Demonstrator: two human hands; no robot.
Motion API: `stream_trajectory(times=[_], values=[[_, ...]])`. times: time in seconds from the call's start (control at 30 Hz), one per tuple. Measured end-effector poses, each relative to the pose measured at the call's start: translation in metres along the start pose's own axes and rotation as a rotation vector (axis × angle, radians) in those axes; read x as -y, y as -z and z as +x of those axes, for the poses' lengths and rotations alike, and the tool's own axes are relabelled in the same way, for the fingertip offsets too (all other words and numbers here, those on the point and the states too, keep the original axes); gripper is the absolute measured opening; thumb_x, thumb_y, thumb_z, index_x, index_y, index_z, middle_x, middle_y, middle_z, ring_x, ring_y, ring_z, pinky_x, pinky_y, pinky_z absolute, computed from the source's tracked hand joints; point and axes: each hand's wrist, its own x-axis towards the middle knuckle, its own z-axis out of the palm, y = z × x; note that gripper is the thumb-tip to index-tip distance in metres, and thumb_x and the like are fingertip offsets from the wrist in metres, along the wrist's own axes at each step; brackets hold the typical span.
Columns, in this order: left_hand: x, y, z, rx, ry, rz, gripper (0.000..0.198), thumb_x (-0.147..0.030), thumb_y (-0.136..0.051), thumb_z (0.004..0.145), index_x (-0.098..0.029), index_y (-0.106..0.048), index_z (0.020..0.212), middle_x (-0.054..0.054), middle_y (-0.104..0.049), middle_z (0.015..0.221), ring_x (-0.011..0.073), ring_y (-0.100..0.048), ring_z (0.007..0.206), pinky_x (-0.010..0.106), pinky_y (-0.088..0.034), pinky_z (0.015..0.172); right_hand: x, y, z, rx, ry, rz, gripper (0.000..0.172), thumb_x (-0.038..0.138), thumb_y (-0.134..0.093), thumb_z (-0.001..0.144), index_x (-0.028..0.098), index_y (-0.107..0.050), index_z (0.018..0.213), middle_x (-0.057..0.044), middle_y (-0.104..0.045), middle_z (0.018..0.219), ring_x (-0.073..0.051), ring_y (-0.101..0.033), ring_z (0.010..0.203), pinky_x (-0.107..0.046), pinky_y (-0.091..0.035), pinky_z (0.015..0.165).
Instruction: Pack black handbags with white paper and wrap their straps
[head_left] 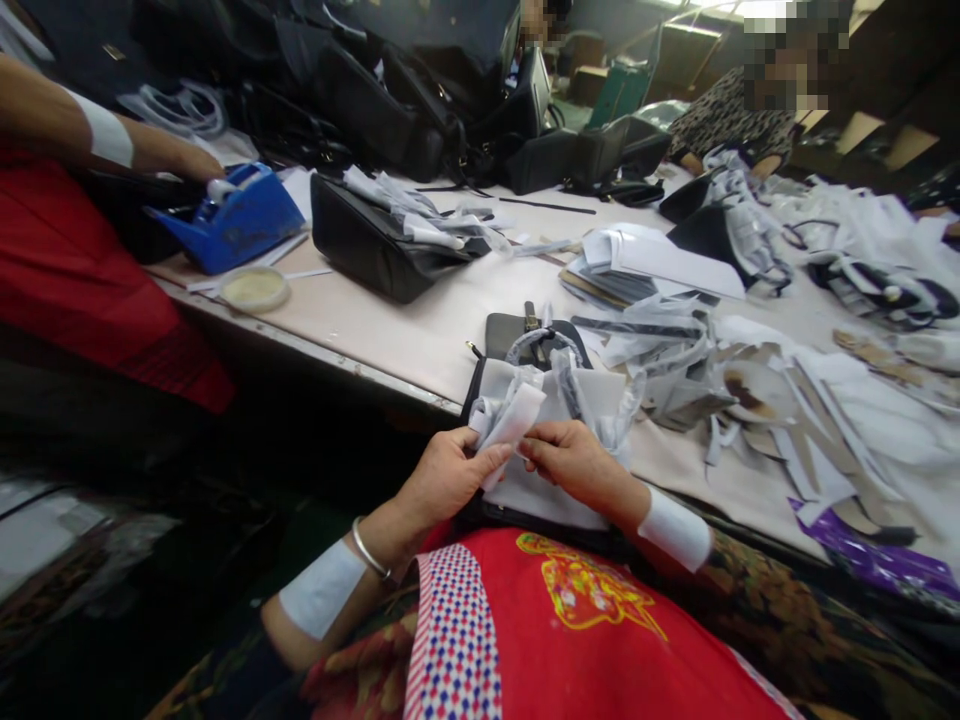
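A black handbag [501, 340] lies at the table edge in front of me, its near side covered by a pale sheet [600, 392]. Above it my left hand [450, 468] pinches a folded strip of white wrapping [517, 412] between thumb and fingers. My right hand [574, 458] meets it from the other side, fingertips closed on the lower end of the same wrapping. Behind the strip, the bag's handle [529, 340] arches up, partly wrapped in clear plastic. The exact grip of the right fingers is partly hidden.
At left, a co-worker's hand [191, 160] rests by a blue tape dispenser [244, 225], near a tape roll [255, 288]. Another black bag [367, 240] lies beyond. Paper stacks [660, 260] and plastic scraps [675, 350] spread to the right. Another person [720, 120] works across the table.
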Motion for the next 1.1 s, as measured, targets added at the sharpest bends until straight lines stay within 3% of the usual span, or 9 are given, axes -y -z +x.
stream_trajectory(times=[0.13, 0.23, 0.37, 0.5, 0.6, 0.7, 0.87, 1.0, 1.1], values=[[0.001, 0.002, 0.001, 0.009, -0.009, -0.038, 0.043, -0.055, -0.074, 0.077, -0.012, -0.069, 0.077, 0.002, -0.067, 0.065, 0.0118, -0.056, 0.056, 0.023, -0.042, 0.052, 0.001, -0.003, -0.001, 0.033, 0.017, -0.005, 0.033, 0.041, -0.056, 0.087, 0.016, -0.064, 0.066, 0.002, -0.055, 0.053, -0.009, -0.043, 0.046, -0.023, -0.033, 0.046], [0.003, 0.004, 0.004, -0.014, -0.004, -0.062, 0.044, -0.056, -0.075, 0.075, -0.012, -0.071, 0.078, 0.003, -0.069, 0.067, 0.0128, -0.057, 0.056, 0.023, -0.043, 0.052, 0.001, 0.002, -0.014, 0.033, 0.13, -0.099, 0.022, 0.035, -0.058, 0.089, 0.017, -0.071, 0.094, -0.002, -0.068, 0.071, -0.012, -0.056, 0.053, -0.026, -0.045, 0.053], [0.006, 0.005, 0.006, -0.032, 0.029, -0.075, 0.047, -0.058, -0.075, 0.075, -0.012, -0.072, 0.08, 0.005, -0.071, 0.069, 0.014, -0.059, 0.056, 0.024, -0.044, 0.051, 0.0, 0.017, -0.032, 0.032, 0.435, -0.332, 0.06, 0.024, -0.075, 0.078, 0.02, -0.055, 0.135, -0.011, -0.069, 0.116, -0.024, -0.067, 0.099, -0.035, -0.053, 0.085], [0.005, 0.005, 0.007, -0.015, 0.025, -0.056, 0.046, -0.056, -0.074, 0.075, -0.011, -0.072, 0.08, 0.005, -0.071, 0.068, 0.0138, -0.058, 0.056, 0.023, -0.043, 0.052, 0.01, 0.029, -0.031, 0.115, 0.741, -0.641, 0.027, 0.014, -0.051, 0.094, 0.016, -0.063, 0.118, -0.011, -0.068, 0.102, -0.019, -0.063, 0.087, -0.03, -0.049, 0.076], [0.003, 0.005, 0.007, -0.016, -0.009, 0.025, 0.043, -0.054, -0.073, 0.076, -0.011, -0.072, 0.078, 0.004, -0.07, 0.067, 0.0139, -0.057, 0.056, 0.024, -0.042, 0.052, 0.031, 0.031, -0.019, 0.129, 0.952, -0.959, 0.026, 0.013, -0.043, 0.098, 0.015, -0.069, 0.1, -0.009, -0.066, 0.087, -0.017, -0.056, 0.075, -0.031, -0.041, 0.067], [0.0, 0.005, 0.008, -0.042, -0.11, 0.169, 0.037, -0.048, -0.07, 0.077, -0.012, -0.069, 0.07, 0.002, -0.067, 0.064, 0.0143, -0.057, 0.057, 0.024, -0.041, 0.052, 0.059, 0.028, -0.001, 0.206, 1.096, -1.115, 0.021, 0.018, -0.051, 0.097, 0.017, -0.072, 0.092, -0.008, -0.068, 0.091, -0.02, -0.055, 0.084, -0.035, -0.037, 0.075], [0.004, 0.004, 0.008, -0.129, -0.282, 0.43, 0.022, -0.035, -0.064, 0.083, -0.016, -0.073, 0.075, 0.004, -0.066, 0.076, 0.0182, -0.061, 0.072, 0.027, -0.047, 0.064, 0.085, 0.022, 0.031, 0.367, 1.021, -1.073, 0.014, 0.015, -0.061, 0.091, 0.018, -0.075, 0.088, -0.01, -0.068, 0.121, -0.024, -0.054, 0.112, -0.038, -0.033, 0.087], [0.01, 0.002, 0.007, -0.178, -0.366, 0.493, 0.024, -0.03, -0.061, 0.088, -0.018, -0.074, 0.102, 0.009, -0.064, 0.099, 0.0228, -0.063, 0.094, 0.034, -0.05, 0.085, 0.08, 0.02, 0.046, 0.434, 0.9, -0.949, 0.012, 0.013, -0.064, 0.088, 0.016, -0.074, 0.082, -0.007, -0.073, 0.097, -0.02, -0.058, 0.098, -0.035, -0.036, 0.084], [0.008, 0.002, 0.004, -0.136, -0.358, 0.492, 0.024, -0.029, -0.06, 0.089, -0.018, -0.074, 0.104, 0.009, -0.062, 0.1, 0.0229, -0.061, 0.093, 0.035, -0.05, 0.085, 0.07, 0.018, 0.049, 0.409, 0.878, -0.821, 0.016, 0.007, -0.064, 0.085, 0.015, -0.071, 0.072, -0.005, -0.069, 0.077, -0.017, -0.056, 0.082, -0.032, -0.04, 0.082]])
